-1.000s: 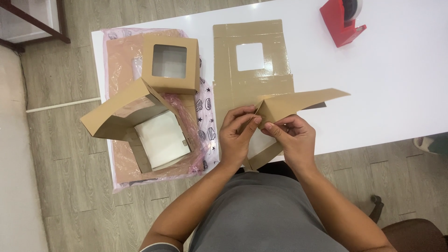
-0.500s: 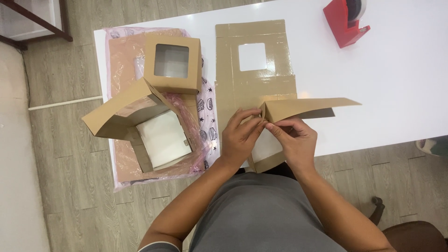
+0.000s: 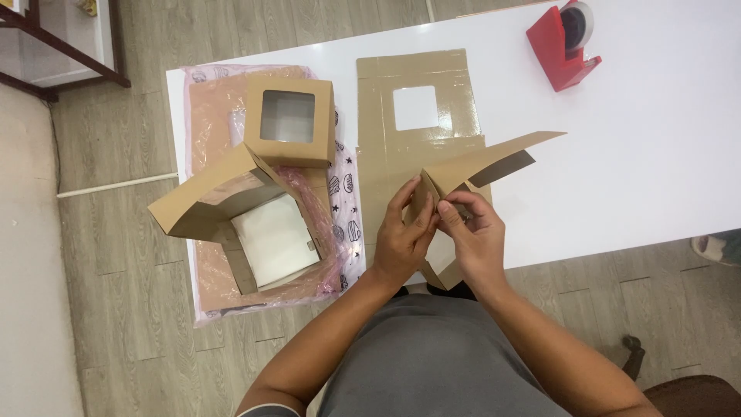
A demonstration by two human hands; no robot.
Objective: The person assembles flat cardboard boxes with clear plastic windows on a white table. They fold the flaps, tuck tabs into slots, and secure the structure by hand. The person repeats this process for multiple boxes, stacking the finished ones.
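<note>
While both hands, left (image 3: 403, 241) & right (image 3: 472, 235), pinch a corner flap of the flat windowed box blank (image 3: 432, 147), its far end rests on the white bench (image 3: 656, 154) for support.

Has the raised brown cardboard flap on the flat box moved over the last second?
Yes. The raised brown cardboard flap now reaches further right, closer to the red tape dispenser.

A red tape dispenser (image 3: 563, 42) stands at the table's (image 3: 656, 154) far right. An open box (image 3: 239, 224) and a windowed box (image 3: 289, 120) sit on pink plastic (image 3: 208, 116).
</note>
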